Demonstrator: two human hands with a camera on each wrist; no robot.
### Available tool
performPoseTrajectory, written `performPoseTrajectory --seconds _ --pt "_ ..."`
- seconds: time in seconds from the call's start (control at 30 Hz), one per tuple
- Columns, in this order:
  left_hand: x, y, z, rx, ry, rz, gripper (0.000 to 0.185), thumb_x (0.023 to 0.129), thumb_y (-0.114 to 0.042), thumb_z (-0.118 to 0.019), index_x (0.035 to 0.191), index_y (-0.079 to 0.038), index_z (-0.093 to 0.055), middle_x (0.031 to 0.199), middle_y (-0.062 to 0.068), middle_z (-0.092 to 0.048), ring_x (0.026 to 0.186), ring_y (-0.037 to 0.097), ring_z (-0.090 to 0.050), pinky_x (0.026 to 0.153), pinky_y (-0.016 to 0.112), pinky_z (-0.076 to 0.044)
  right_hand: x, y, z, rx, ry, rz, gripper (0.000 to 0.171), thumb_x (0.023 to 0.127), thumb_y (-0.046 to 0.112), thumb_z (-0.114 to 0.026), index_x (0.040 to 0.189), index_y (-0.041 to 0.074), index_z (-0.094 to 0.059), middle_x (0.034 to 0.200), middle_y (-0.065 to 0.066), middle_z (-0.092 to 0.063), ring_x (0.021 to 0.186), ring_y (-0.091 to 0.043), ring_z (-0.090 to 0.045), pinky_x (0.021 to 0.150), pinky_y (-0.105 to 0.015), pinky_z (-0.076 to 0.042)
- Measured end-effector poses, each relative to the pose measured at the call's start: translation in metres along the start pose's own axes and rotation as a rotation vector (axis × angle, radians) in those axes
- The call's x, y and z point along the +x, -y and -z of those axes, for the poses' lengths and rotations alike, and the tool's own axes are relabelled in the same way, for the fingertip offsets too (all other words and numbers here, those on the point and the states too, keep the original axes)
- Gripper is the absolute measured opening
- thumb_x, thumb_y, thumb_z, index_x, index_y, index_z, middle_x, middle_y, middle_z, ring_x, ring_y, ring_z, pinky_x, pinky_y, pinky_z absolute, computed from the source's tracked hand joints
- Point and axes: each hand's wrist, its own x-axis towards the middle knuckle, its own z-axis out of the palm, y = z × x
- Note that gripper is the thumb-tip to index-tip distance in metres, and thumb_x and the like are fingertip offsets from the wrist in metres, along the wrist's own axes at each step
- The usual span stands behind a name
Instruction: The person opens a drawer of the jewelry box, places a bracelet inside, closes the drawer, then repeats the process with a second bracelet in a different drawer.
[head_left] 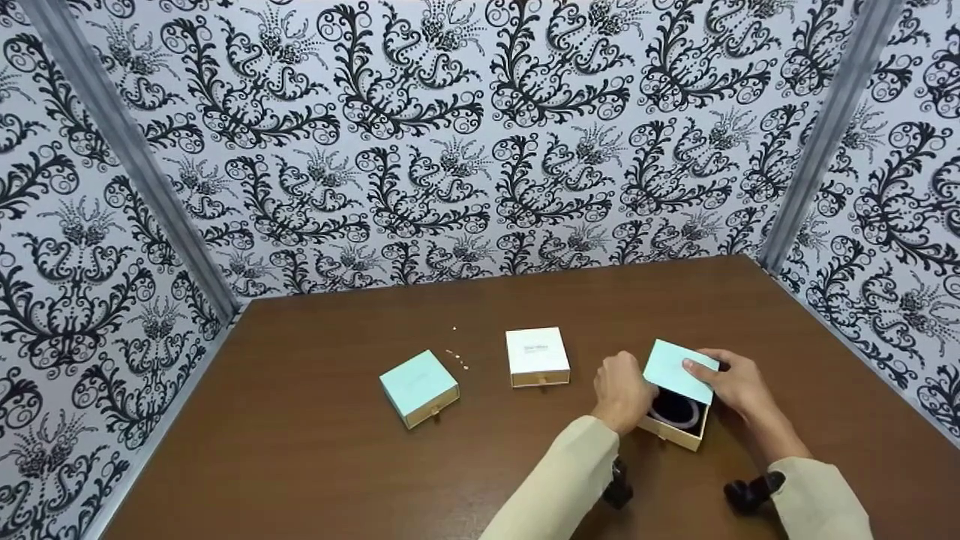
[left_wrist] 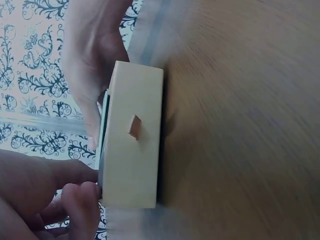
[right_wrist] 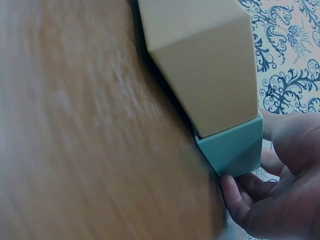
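Observation:
A mint drawer-style jewelry box sits on the right side of the table, its cream drawer slid out toward the person. Inside the drawer, a pale purplish bangle lies on a black lining. My right hand grips the mint sleeve, thumb on its top and fingers round the far right side; the right wrist view shows fingers at the sleeve's end. With bent fingers, my left hand reaches over the drawer's left edge, fingertips at the bangle's left side, partly hidden by the hand. A small tab projects from the drawer front.
A closed white box stands left of the hands, and a closed mint box farther left. Several tiny pale bits lie between and behind them on the brown table. Patterned walls enclose the table's back and sides.

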Motion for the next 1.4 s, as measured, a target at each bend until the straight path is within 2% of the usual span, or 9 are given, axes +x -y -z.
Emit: performPoseTrajectory --seconds 0.1,0.23,0.43,0.6,0.73,0.83,1.03,1.23,1.4 --pt "0.001 0.002 -0.002 0.044 -0.005 -0.009 0.029 0.076 -0.010 -0.083 0.059 -0.011 -0.059 0.059 -0.003 -0.060 0.054 0.006 -0.043 0.053 0.024 -0.044 0.000 0.001 0.001 0.004 0.010 -0.010 0.074 0.094 0.052 -0.064 0.139 -0.006 -0.052 0.142 -0.035 -0.046 0.107 -0.033 -0.053 0.075 -0.023 -0.044" --pt "0.002 0.002 -0.004 0.104 -0.015 -0.013 0.026 0.076 -0.016 -0.085 0.061 -0.012 -0.064 0.062 -0.003 -0.066 0.056 0.006 -0.050 0.057 0.026 -0.049 0.000 0.002 0.002 0.002 0.026 -0.022 0.075 0.094 0.053 -0.063 0.140 -0.005 -0.050 0.143 -0.035 -0.044 0.111 -0.035 -0.052 0.079 -0.026 -0.043" --pt "0.002 0.004 -0.009 0.115 -0.024 -0.026 0.019 0.076 -0.017 -0.086 0.066 -0.011 -0.071 0.067 -0.002 -0.070 0.060 0.007 -0.060 0.060 0.028 -0.053 -0.001 0.003 0.002 -0.009 0.040 -0.023 0.078 0.095 0.055 -0.061 0.142 -0.005 -0.047 0.150 -0.037 -0.037 0.126 -0.044 -0.045 0.097 -0.043 -0.043" --pt "0.004 0.007 -0.014 0.150 -0.024 -0.026 0.021 0.076 -0.019 -0.085 0.064 -0.014 -0.069 0.071 -0.002 -0.072 0.069 0.011 -0.068 0.065 0.030 -0.055 -0.001 0.004 0.002 -0.013 0.039 -0.018 0.079 0.094 0.055 -0.061 0.143 -0.006 -0.047 0.150 -0.038 -0.036 0.129 -0.046 -0.043 0.101 -0.048 -0.042" --pt "0.003 0.008 -0.012 0.095 0.016 -0.013 0.023 0.077 -0.020 -0.087 0.064 -0.012 -0.070 0.067 -0.004 -0.069 0.065 0.007 -0.063 0.064 0.028 -0.054 -0.002 0.004 0.002 -0.008 0.051 -0.025 0.080 0.095 0.055 -0.060 0.144 -0.006 -0.045 0.152 -0.038 -0.033 0.134 -0.048 -0.039 0.106 -0.052 -0.039" --pt "0.001 0.009 -0.009 0.025 0.055 -0.012 0.027 0.075 -0.020 -0.089 0.062 -0.010 -0.069 0.061 -0.005 -0.065 0.060 0.003 -0.054 0.062 0.025 -0.052 -0.002 0.003 0.002 -0.008 0.046 -0.021 0.079 0.095 0.055 -0.060 0.144 -0.006 -0.046 0.150 -0.037 -0.036 0.131 -0.046 -0.041 0.103 -0.048 -0.041" --pt "-0.006 0.009 -0.001 -0.027 0.082 -0.040 0.033 0.075 -0.022 -0.089 0.055 -0.011 -0.065 0.055 -0.008 -0.060 0.057 0.001 -0.050 0.060 0.022 -0.048 -0.002 0.002 0.002 -0.011 0.014 -0.005 0.077 0.094 0.054 -0.063 0.140 -0.006 -0.051 0.139 -0.034 -0.049 0.109 -0.034 -0.052 0.076 -0.024 -0.044" --pt "-0.016 0.013 0.006 -0.164 0.133 -0.073 0.033 0.078 -0.013 -0.086 0.054 -0.008 -0.065 0.048 -0.010 -0.050 0.047 0.000 -0.040 0.048 0.016 -0.036 -0.003 0.002 0.001 -0.006 0.005 -0.009 0.076 0.094 0.053 -0.064 0.139 -0.006 -0.051 0.138 -0.033 -0.050 0.107 -0.032 -0.053 0.075 -0.023 -0.043" --pt "-0.024 0.020 0.008 -0.199 0.117 -0.102 0.025 0.075 -0.011 -0.088 0.056 -0.009 -0.072 0.051 -0.007 -0.063 0.048 -0.004 -0.043 0.049 0.013 -0.038 -0.003 0.003 0.000 0.007 -0.004 -0.004 0.074 0.094 0.051 -0.065 0.139 -0.006 -0.052 0.133 -0.032 -0.054 0.101 -0.027 -0.056 0.072 -0.022 -0.044"
